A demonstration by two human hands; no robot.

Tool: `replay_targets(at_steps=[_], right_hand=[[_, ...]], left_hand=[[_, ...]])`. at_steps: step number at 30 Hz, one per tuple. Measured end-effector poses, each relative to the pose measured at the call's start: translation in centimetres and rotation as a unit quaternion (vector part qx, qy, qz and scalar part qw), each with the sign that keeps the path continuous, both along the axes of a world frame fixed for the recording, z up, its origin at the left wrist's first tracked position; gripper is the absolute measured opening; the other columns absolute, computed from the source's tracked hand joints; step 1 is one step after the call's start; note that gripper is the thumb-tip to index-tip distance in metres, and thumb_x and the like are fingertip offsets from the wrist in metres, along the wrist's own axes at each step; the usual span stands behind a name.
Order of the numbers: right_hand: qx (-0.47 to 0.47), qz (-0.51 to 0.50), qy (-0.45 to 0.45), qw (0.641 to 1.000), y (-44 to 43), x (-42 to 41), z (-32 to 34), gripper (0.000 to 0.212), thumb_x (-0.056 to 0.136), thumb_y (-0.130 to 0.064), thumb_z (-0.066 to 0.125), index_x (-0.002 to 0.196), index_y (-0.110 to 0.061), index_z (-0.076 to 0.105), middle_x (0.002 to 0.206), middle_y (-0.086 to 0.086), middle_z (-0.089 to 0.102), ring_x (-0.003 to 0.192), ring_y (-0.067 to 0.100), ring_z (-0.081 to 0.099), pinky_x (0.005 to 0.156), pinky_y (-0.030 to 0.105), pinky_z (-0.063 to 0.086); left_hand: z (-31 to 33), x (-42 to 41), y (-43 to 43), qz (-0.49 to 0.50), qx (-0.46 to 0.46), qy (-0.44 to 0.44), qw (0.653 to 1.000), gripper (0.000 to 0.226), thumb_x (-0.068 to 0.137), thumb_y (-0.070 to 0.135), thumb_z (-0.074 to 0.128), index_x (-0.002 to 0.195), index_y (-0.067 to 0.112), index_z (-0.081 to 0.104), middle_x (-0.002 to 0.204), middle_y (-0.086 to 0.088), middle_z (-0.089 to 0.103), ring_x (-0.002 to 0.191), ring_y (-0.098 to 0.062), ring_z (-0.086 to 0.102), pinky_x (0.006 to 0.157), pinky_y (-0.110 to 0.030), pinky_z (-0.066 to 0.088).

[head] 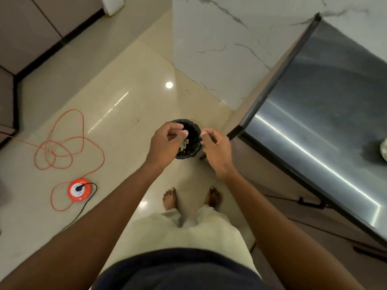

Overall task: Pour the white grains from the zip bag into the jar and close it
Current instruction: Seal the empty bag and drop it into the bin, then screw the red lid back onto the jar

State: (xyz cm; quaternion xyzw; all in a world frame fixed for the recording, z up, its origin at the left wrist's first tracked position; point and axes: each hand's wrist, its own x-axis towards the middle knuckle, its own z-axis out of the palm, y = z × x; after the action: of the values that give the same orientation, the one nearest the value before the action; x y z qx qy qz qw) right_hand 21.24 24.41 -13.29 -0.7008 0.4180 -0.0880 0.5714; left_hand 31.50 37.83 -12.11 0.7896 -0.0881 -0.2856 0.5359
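Observation:
Neither the zip bag nor the jar can be made out for certain; a pale object (384, 149) sits cut off at the right edge of the steel table (326, 114). Both my hands hover over a small black bin (193, 130) on the floor. My left hand (167, 141) has its fingers curled with the thumb against the fingertips. A pale scrap (181, 144) shows just below it, held or lying in the bin, I cannot tell which. My right hand (215, 150) is curled at the bin's right rim, with nothing seen in it.
The bin holds pale and yellowish scraps. An orange cable (62, 147) loops over the tiled floor at left and ends at a round orange socket reel (80, 189). A white marble block (219, 49) stands behind the bin. My bare feet (170, 198) are just before it.

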Motion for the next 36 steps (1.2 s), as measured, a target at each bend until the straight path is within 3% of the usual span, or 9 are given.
replay_targets(at_steps=[3,6,11,21,24,27,29,33,36], right_hand=[[-0.071,0.005,-0.017,0.997,-1.1,-2.8,3.8,0.023,0.105,-0.034,0.055,0.118,-0.022,0.07,0.1,-0.012,0.07,0.089,-0.002,0.065,0.071,0.006,0.048],[-0.115,-0.035,-0.055,0.991,-2.8,-5.9,6.6,0.02,0.105,-0.029,0.058,0.118,-0.019,0.07,0.101,-0.009,0.07,0.088,0.001,0.065,0.076,0.01,0.049],[-0.197,-0.131,-0.087,0.968,-6.2,-12.4,9.8,0.019,0.105,-0.025,0.06,0.117,-0.016,0.071,0.101,-0.007,0.071,0.087,0.002,0.066,0.072,0.013,0.049],[-0.309,-0.304,-0.055,0.9,-18.2,-29.2,12.8,0.014,0.102,-0.022,0.063,0.111,-0.018,0.073,0.101,-0.007,0.074,0.086,0.009,0.068,0.066,0.023,0.054],[-0.335,-0.336,-0.04,0.88,-22.6,-34.6,12.8,0.01,0.099,-0.018,0.066,0.104,-0.02,0.074,0.095,-0.01,0.074,0.084,0.005,0.068,0.063,0.013,0.048],[-0.358,-0.325,0.005,0.875,-27.5,-38.9,12.2,0.011,0.097,-0.014,0.066,0.103,-0.021,0.072,0.096,-0.011,0.07,0.083,0.0,0.065,0.064,0.01,0.047],[-0.363,-0.309,0.051,0.878,-30.8,-41.1,11.6,0.015,0.095,-0.008,0.064,0.105,-0.017,0.072,0.101,-0.008,0.068,0.085,0.006,0.064,0.072,0.023,0.055],[-0.374,-0.17,0.194,0.891,-36.7,-42.8,10.3,0.043,0.087,-0.008,0.061,0.129,-0.013,0.064,0.131,0.009,0.062,0.121,0.03,0.056,0.102,0.04,0.049],[-0.335,-0.04,0.308,0.89,-39.9,-42.9,9.7,0.076,0.084,-0.035,0.064,0.155,-0.026,0.039,0.162,0.011,0.034,0.148,0.036,0.031,0.116,0.057,0.037]], left_hand=[[3.0,-1.8,-1.2,-0.037,-0.024,-0.022,0.999,0.015,0.095,0.022,0.074,0.11,0.019,0.073,0.1,0.003,0.073,0.087,0.006,0.068,0.075,-0.009,0.053],[5.2,-3.5,-3.5,-0.089,-0.048,-0.044,0.994,0.014,0.096,0.024,0.074,0.11,0.023,0.071,0.1,0.01,0.073,0.093,0.005,0.067,0.083,-0.011,0.054],[8.1,-7.7,-9.9,-0.196,-0.093,-0.092,0.972,0.014,0.097,0.029,0.073,0.11,0.026,0.071,0.1,0.014,0.074,0.094,0.005,0.067,0.077,-0.008,0.052],[10.0,-19.6,-25.3,-0.34,-0.155,-0.115,0.92,0.016,0.094,0.032,0.076,0.109,0.033,0.069,0.105,0.013,0.073,0.097,-0.004,0.069,0.076,-0.009,0.051],[10.4,-23.6,-30.0,-0.355,-0.15,-0.095,0.918,0.03,0.091,0.039,0.078,0.118,0.037,0.065,0.115,0.017,0.068,0.106,0.004,0.064,0.083,-0.018,0.053],[10.3,-26.9,-34.4,-0.376,-0.125,-0.092,0.913,0.056,0.086,0.041,0.083,0.134,0.034,0.055,0.132,0.013,0.059,0.12,-0.003,0.057,0.097,-0.028,0.051],[9.9,-28.8,-37.4,-0.378,-0.104,-0.094,0.915,0.078,0.081,0.039,0.088,0.146,0.029,0.045,0.145,0.003,0.051,0.131,-0.012,0.05,0.108,-0.035,0.046],[8.3,-31.3,-42.2,-0.353,-0.08,-0.106,0.926,0.119,0.067,0.046,0.097,0.159,0.025,0.024,0.163,-0.005,0.032,0.149,-0.021,0.034,0.122,-0.043,0.035],[7.2,-32.8,-44.7,-0.337,-0.079,-0.125,0.93,0.132,0.059,0.049,0.1,0.161,0.025,0.018,0.164,-0.005,0.029,0.152,-0.023,0.03,0.122,-0.041,0.033]])
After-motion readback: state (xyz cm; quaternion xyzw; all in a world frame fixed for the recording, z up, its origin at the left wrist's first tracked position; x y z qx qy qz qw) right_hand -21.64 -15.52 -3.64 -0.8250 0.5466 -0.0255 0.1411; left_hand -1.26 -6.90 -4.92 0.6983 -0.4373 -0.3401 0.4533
